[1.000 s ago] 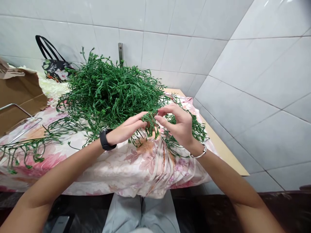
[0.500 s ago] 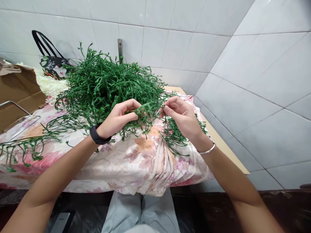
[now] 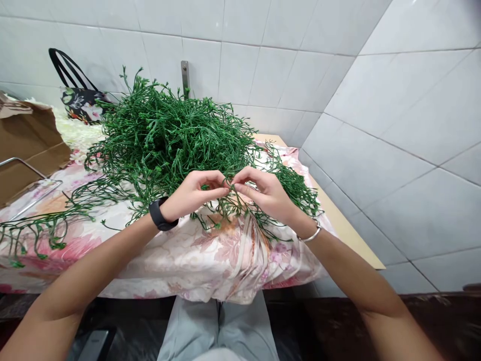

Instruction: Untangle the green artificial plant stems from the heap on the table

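Note:
My left hand (image 3: 201, 192) and my right hand (image 3: 263, 193) meet fingertip to fingertip above the near part of the table. Both pinch thin green artificial plant stems (image 3: 233, 204), whose ends hang below the fingers. Exactly where each stem runs between the fingertips is hard to make out. Behind my left hand rises a big tangled heap of the same green stems (image 3: 176, 128). A smaller pile of stems (image 3: 296, 188) lies beyond and to the right of my right hand.
A floral cloth (image 3: 150, 260) covers the table. On the left are a cardboard box (image 3: 30, 145), a bent metal rod (image 3: 35, 200), pale flowers (image 3: 77, 131) and a flowered black bag (image 3: 84, 104). Tiled walls (image 3: 406, 115) bound the back and right. Loose stems (image 3: 41, 225) trail leftward.
My hands have come together: the right moved left and slightly down, the left moved a little right. The stems between them are now pinched at the meeting fingertips.

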### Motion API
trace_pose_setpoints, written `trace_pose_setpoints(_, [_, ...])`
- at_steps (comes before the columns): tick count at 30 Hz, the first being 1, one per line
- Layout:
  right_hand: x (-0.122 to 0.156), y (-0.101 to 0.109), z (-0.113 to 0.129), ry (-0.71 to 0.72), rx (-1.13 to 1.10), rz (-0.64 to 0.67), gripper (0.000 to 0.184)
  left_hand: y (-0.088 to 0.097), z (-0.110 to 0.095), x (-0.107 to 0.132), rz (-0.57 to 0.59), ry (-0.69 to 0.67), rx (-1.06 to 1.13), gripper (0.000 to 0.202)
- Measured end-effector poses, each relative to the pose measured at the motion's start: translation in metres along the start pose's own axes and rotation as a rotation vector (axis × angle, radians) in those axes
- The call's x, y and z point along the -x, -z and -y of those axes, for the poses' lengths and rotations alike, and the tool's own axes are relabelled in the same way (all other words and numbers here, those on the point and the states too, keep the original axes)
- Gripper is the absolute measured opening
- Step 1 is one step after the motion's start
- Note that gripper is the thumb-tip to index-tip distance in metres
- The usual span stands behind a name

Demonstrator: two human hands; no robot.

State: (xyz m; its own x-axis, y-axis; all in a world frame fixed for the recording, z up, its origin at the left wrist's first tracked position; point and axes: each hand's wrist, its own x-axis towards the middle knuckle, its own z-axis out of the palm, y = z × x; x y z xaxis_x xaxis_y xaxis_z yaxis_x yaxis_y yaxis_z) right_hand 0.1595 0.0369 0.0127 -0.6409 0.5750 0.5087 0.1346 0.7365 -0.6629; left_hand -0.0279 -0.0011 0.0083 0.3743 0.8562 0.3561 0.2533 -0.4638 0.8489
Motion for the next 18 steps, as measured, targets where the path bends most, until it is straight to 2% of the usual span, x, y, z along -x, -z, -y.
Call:
trace_pose_setpoints(4, [-0.0013, 0.0025, -0.0019, -0.06, -0.097, -0.005, 0.012, 0.0002, 0.0008, 0.0, -0.062, 0.004, 0.183, 0.011])
trace_pose_setpoints(8, [-0.0006, 0.0003, -0.0033, -0.09, -0.202, 0.043, 0.009, -0.0037, 0.0005, 0.0003, -0.045, 0.06, 0.363, 0.005])
trace_pose_setpoints(11, [0.0002, -0.0026, -0.0046, -0.107, -0.28, 0.09, 0.007, -0.0071, 0.0016, 0.0001, -0.01, 0.108, 0.46, 0.009])
trace_pose_setpoints(14, [0.0006, -0.0048, -0.0045, -0.112, -0.312, 0.108, 0.007, -0.0076, 0.0023, -0.0001, 0.024, 0.143, 0.489, 0.011])
trace_pose_setpoints(18, [0.0005, -0.0068, -0.0022, -0.172, -0.424, 0.161, 0.007, -0.0038, 0.0009, -0.0001, 0.041, 0.168, 0.422, 0.006])
